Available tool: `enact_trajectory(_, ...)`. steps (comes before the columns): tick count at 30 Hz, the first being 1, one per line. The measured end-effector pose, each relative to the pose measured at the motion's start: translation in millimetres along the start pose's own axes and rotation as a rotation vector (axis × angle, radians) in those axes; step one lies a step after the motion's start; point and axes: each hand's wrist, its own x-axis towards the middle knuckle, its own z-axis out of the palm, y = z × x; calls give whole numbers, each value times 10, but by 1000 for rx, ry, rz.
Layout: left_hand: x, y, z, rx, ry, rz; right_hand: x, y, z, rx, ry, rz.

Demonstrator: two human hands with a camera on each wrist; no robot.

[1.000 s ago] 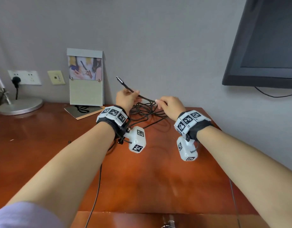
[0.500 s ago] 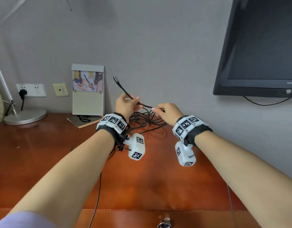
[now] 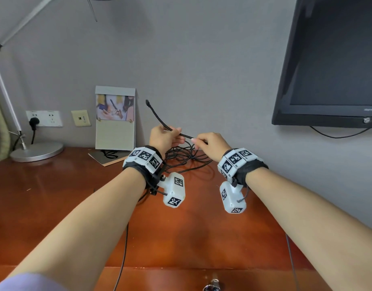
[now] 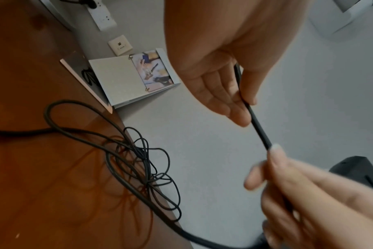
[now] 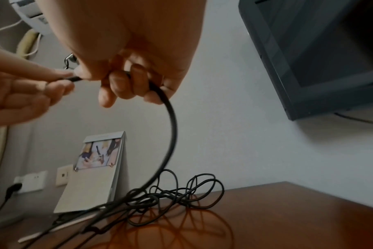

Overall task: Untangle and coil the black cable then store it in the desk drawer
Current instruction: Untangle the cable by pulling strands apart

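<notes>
Item: thin black rubber-sheathed cable, one plug end free, the rest a loose tangle

Location: the tangle lies on the glossy reddish-brown wooden desk near the back edge, close to the grey wall. One strand rises from the heap into the hands; the plug tip stands up and to the left, above the left hand.

Left hand: thumb and forefinger pinch the cable a little below the plug end; the other fingers lie fairly straight and close together under it.

Right hand: fingers curled round the strand, thumb tip on top, just beside the left hand. From it the cable arcs down into the heap.

Change noted: against the frames of a second ago the hands keep the same grips and sit a shade higher above the desk, so slightly more of the free end is lifted clear. The heap looks unaltered.

Bearing on task: judged an early stage. An end is found and held taut between both hands; untangling has barely begun, no coil is formed.

Drawer: the small metal drawer knob shows at the desk's near edge; drawer shut.

Also present: grey standing calendar with photo, silver lamp base, dark wall-mounted monitor
</notes>
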Motion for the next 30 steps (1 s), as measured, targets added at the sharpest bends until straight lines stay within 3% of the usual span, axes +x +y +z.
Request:
enact_trajectory(6,55,1,-118,-2,105,44,-10,53,-27,13,-16,-12)
enact_trajectory(12,-15,-15,3,-10,-33,5,82,-90,22,-28,16,-67)
enact_trajectory(21,78,-20,-94,-108,44,2,19,31,23,52,-29,-43)
enact_trajectory(26,51,-27,-5,-158,-51,-53,61,3,15,2,12,-50)
enact_trajectory(30,24,-18,29,-116,-87,8,104,-39,63,-70,-8,-61)
